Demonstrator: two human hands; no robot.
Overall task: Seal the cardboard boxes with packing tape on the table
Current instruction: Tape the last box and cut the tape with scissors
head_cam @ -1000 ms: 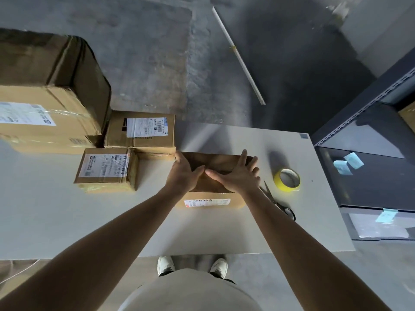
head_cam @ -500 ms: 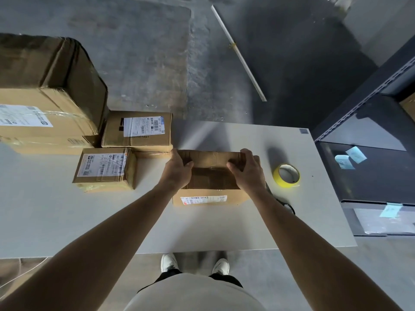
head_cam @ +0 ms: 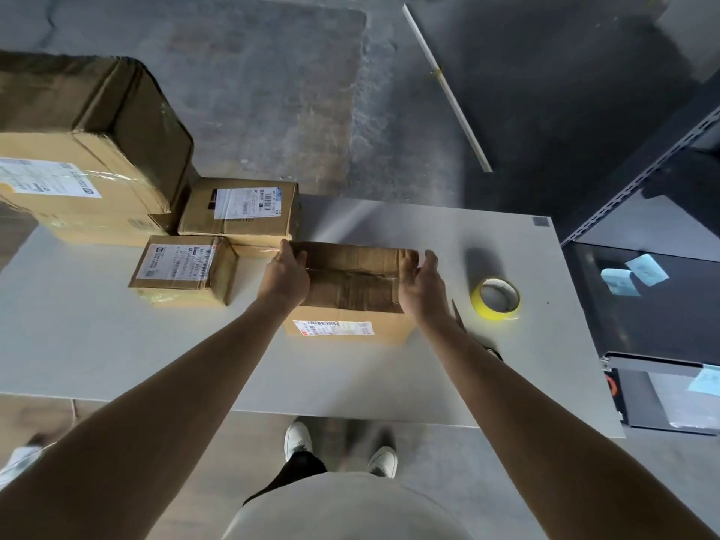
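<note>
Though the print on its white barcode label is too small to read, the cardboard box sits central on the table, brown, creased, flaps closed. Left hand and right hand grip its ends, thumbs curled over the top.

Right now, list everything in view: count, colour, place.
centre box: one, brown, mid-table, between both hands
other boxes: four, brown, table's left, two of them stacked
tape: one roll, yellow, right of centre box
scissors: one pair, dark, beside tape, partly under right arm
table: one, white, in front
rod: one, white, on floor beyond table
shelf: one, dark, far right
notes: three, blue, on shelf
shoes: two, white, below table's near edge
left hand: grips centre box's left end
right hand: grips its right end
</note>
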